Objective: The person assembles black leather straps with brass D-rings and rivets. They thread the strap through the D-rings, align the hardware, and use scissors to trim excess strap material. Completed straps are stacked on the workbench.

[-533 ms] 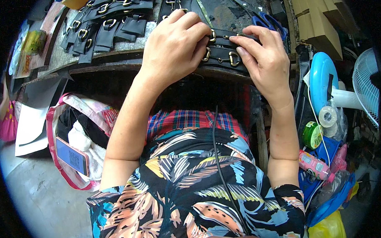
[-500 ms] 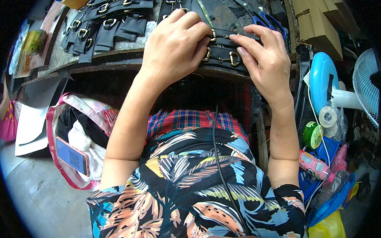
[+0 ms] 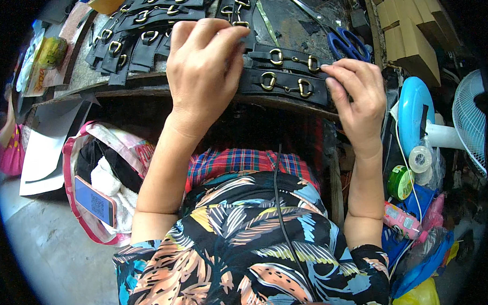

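Observation:
Two black leather straps with gold ring buckles lie side by side at the workbench's front edge, the nearer strap (image 3: 284, 86) and the farther one (image 3: 292, 58). My left hand (image 3: 203, 73) is curled over their left ends, fingertips bent down onto the leather; its palm side is hidden. At the right ends, my right hand (image 3: 357, 95) pinches the nearer strap between thumb and fingers. The buckles show between the two hands.
Several more buckled black straps (image 3: 143, 27) are piled at the back left of the bench (image 3: 91, 77). Blue-handled scissors (image 3: 347, 41) and cardboard boxes (image 3: 406, 34) lie to the right. A fan (image 3: 468, 123), tape rolls (image 3: 419, 158) and a pink bag with a phone (image 3: 95, 200) sit below.
My hands have drawn apart along the straps, the left one shifting left and the right one right, uncovering the buckles between them.

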A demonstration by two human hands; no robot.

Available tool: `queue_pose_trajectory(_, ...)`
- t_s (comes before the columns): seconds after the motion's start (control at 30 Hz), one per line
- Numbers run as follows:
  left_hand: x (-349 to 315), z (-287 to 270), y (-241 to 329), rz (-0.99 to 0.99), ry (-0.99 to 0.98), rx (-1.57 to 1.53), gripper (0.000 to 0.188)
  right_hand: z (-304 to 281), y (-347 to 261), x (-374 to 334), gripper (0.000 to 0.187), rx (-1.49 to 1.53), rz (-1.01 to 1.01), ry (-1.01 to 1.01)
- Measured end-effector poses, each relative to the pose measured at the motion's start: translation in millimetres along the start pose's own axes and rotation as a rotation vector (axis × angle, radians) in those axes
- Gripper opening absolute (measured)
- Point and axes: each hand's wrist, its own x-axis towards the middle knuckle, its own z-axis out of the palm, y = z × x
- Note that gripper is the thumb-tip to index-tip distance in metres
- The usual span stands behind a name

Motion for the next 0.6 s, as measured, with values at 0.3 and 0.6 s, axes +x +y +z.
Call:
queue_pose_trajectory(0.3, -1.0, 5.9, 11.0, -0.022, -0.16, 0.066, 0.017, 36.3, -13.3, 35.7, 0.018, 0.099, -0.072, -0.032)
queue_pose_trajectory(0.6, 0.8, 5.4, 10.1, -0.079, -0.13, -0.125, 0.019, 50.5, -3.8, 44.3, 0.016, 0.236, -0.045, -0.135)
